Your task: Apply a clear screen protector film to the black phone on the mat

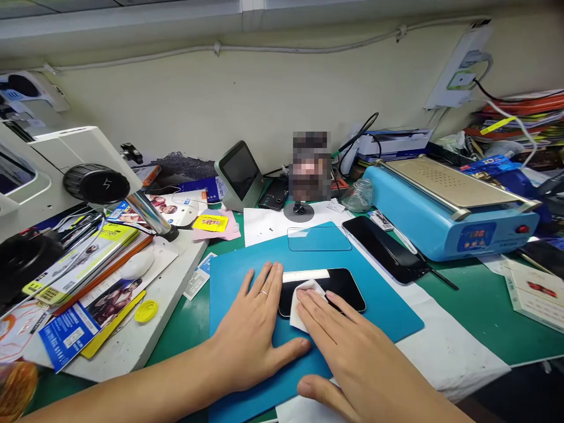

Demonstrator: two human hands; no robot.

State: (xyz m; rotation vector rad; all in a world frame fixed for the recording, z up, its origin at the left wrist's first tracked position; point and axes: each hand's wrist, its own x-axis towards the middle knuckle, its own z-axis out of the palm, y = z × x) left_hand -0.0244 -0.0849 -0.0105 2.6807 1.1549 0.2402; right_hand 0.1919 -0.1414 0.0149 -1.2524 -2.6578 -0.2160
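Green bench [476, 317], blue mat [388, 305]. Black phone [346, 283] under right hand [352, 338], fingers straight, pressing white tissue [296, 316]; left hand [251, 317] flat, grasping nothing. Wiping looks unfinished; clear sheet [319, 239] beyond fingertips, off phone.

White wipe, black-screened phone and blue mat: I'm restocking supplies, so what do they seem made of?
Wipe: probably matte tissue or thin cloth, given its soft folds.
Phone: likely a glossy glass face, given its smooth black sheen.
Mat: perhaps silicone or rubber; even, low-sheen surface.
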